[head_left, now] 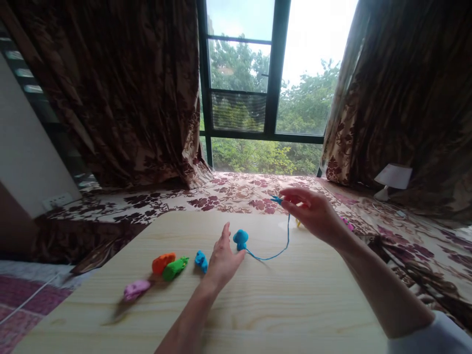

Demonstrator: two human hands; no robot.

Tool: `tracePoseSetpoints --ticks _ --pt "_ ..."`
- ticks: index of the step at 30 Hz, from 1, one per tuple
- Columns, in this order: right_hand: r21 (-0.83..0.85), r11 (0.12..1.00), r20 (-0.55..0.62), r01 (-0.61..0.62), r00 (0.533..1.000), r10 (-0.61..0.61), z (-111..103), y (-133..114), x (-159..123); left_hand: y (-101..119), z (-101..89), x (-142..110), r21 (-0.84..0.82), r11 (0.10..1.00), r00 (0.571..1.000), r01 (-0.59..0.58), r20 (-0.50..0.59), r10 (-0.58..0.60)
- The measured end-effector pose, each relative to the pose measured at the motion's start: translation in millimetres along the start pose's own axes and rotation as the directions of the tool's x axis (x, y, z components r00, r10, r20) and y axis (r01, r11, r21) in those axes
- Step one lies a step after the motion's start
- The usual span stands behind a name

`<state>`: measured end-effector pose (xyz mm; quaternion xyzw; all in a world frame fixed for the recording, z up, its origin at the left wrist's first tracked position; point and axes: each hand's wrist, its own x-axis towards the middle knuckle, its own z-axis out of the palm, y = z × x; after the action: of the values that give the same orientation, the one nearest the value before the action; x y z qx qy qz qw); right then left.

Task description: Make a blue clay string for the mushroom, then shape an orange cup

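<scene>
Pale wood table [295, 305], left hand [225, 260] spread by a knobby blue clay-like figure [240, 238], right hand [308, 212] pinching a thin blue cord's [288, 238] pronged tip [276, 199] — probably light, squishy, so grab the base gently.

The left hand [225, 260] is bare, with slim fingers [224, 233] and a thumb [238, 258] that narrows at the tip. The left forearm [190, 317] is bare too, slender at the wrist and wider toward the near edge, where the view cuts it off. The right hand [315, 212] is likewise bare and slim-fingered. The right forearm [383, 285] thickens from the wrist down to a sleeve [433, 337] in the near right corner. The sleeve is pale, a whitish blue-grey, looks plain, and ends in a soft edge across the arm.
</scene>
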<state>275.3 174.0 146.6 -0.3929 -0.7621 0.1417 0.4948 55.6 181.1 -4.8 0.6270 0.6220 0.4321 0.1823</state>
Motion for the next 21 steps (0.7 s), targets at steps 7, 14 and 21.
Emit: tracePoseSetpoints --ticks 7,14,21 --pt "0.167 0.985 -0.002 -0.037 0.999 0.038 -7.8 16.8 11.5 -6.5 12.2 17.1 0.014 1.0 0.999 0.019 0.043 -0.02" --pt "0.231 0.967 -0.053 -0.112 0.99 0.128 -39.3 34.9 6.6 5.9 30.0 23.2 -0.086 0.996 1.0 -0.022 -0.005 0.021" --pt "0.251 0.952 -0.143 -0.177 0.966 0.217 -85.3 54.4 4.9 56.7 83.5 41.3 -0.245 0.968 0.999 -0.048 0.01 0.052"
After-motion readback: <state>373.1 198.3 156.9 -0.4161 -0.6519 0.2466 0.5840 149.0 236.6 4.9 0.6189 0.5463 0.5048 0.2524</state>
